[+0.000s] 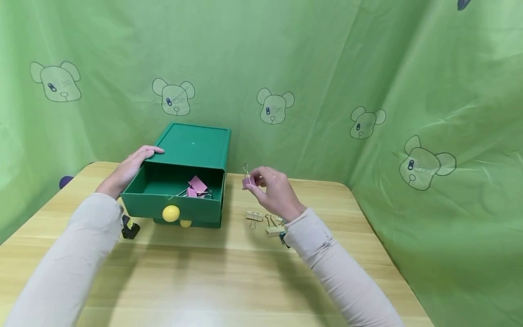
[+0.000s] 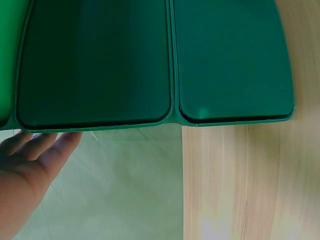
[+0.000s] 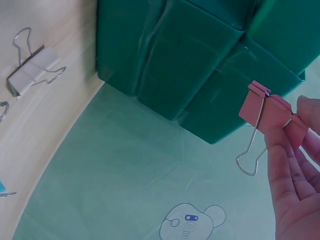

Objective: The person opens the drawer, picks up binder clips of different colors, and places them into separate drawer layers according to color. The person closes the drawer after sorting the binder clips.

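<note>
Left hand, left of centre in the head frame, rested fairly straight fingers on the green cabinet at its left top edge, thumb hidden. Light, steady pressure there looked right; a hard shove could have skidded the unit. Upper drawer stood pulled out, yellow knob in front, pink clips loose in its right half. Right hand, just right of frame centre, pinched one binder clip, also pink, by its body, apart from the cabinet. Solid hold, I judged, but the protruding wire handle risked snagging; any pass over the drawer wall called for height. Pale clips lay on the counter below; wrist needed clearance.
</note>
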A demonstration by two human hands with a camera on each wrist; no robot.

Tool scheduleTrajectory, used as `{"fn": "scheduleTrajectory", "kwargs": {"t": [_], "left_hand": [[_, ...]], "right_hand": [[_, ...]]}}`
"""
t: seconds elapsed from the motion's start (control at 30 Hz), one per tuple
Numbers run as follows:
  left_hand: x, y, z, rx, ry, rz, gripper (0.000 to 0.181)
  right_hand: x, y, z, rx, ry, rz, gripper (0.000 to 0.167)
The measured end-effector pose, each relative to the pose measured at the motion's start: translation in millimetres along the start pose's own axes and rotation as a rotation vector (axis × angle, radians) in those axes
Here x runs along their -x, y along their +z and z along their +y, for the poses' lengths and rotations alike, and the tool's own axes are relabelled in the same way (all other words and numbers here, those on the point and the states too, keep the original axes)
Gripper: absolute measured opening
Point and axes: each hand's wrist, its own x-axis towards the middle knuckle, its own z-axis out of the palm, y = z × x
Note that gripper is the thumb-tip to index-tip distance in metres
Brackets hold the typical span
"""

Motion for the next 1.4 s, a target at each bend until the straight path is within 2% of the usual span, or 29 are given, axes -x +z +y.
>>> {"fn": "scheduleTrajectory", "kwargs": {"t": [0.5, 0.63, 0.9, 1.23, 1.4], "left_hand": [[-3.4, 0.6, -0.8, 0.013, 0.013, 0.002, 0.040], [-1.6, 1.2, -1.6, 0.019, -0.002, 0.001, 0.040], [-4.3, 2.2, -0.3, 0.008, 0.025, 0.007, 0.042], [-3.7, 0.2, -1.6, 0.011, -0.002, 0.000, 0.041], [-3.0, 0.0, -1.8, 0.017, 0.004, 0.001, 0.041]], "right_hand": [[-5.4, -6, -14, 0.007, -0.052, 0.029, 0.019], [-6.2, -7, -18, 0.001, -0.069, 0.023, 0.020], [-10.0, -11, -23, 0.021, -0.090, 0.050, 0.021], [-13.0, -12, -31, -0.007, -0.119, 0.075, 0.022], [-14.8, -12, -36, -0.001, -0.138, 0.080, 0.022]]}}
